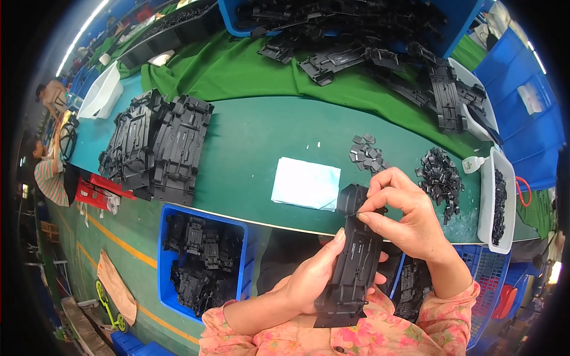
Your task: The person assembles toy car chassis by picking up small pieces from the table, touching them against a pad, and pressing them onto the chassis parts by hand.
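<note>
My left hand (312, 276) is wrapped round a long black plastic chassis plate (356, 255), holding it tilted upright in front of my body at the table's near edge. At the plate's upper end, my right hand (409, 222) has thumb and forefinger pinched against its surface. Whatever sits between those fingertips is too small to make out. Just beyond the plate lies a white sheet (306, 184). Small black pieces (368, 153) lie loose past my right hand, and a larger heap of small black parts (440, 181) is to its right.
Stacked black chassis plates (181, 151) stand on the left of the green table (249, 148). A white tray (503, 207) of small parts sits at the right edge. More plates fill a blue bin (244, 261) below and pile on green cloth (237, 74) behind. Another person (50, 178) is far left.
</note>
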A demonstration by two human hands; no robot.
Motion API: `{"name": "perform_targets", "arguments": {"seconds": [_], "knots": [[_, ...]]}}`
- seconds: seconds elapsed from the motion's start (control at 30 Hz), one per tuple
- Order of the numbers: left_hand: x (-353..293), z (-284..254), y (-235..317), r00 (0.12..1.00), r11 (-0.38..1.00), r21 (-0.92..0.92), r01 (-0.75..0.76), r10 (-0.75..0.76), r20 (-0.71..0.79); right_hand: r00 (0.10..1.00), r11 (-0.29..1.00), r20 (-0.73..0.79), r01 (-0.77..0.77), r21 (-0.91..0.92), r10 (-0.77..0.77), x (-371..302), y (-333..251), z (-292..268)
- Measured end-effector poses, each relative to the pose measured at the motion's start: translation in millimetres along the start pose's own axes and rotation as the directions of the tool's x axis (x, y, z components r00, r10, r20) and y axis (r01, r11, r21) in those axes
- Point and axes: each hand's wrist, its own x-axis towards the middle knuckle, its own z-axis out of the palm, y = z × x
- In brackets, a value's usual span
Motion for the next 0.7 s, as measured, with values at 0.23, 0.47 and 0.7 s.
{"name": "perform_targets", "arguments": {"seconds": [0.23,0.47,0.7], "knots": [[2.0,-3.0,-2.2,1.000,0.999,0.022,-0.024,0.024,0.010,1.000,0.999,-0.008,0.022,-0.035,-0.022,-1.3,1.6,1.6],[0.6,-2.8,-2.4,1.000,1.000,-0.009,-0.017,0.017,0.023,0.997,0.992,-0.014,0.079,-0.103,-0.081,-2.3,3.3,2.8],[0.0,0.3,-2.3,1.000,1.000,0.007,-0.016,0.016,-0.011,0.993,0.983,-0.030,0.108,-0.150,-0.114,-3.0,1.9,3.9]]}}
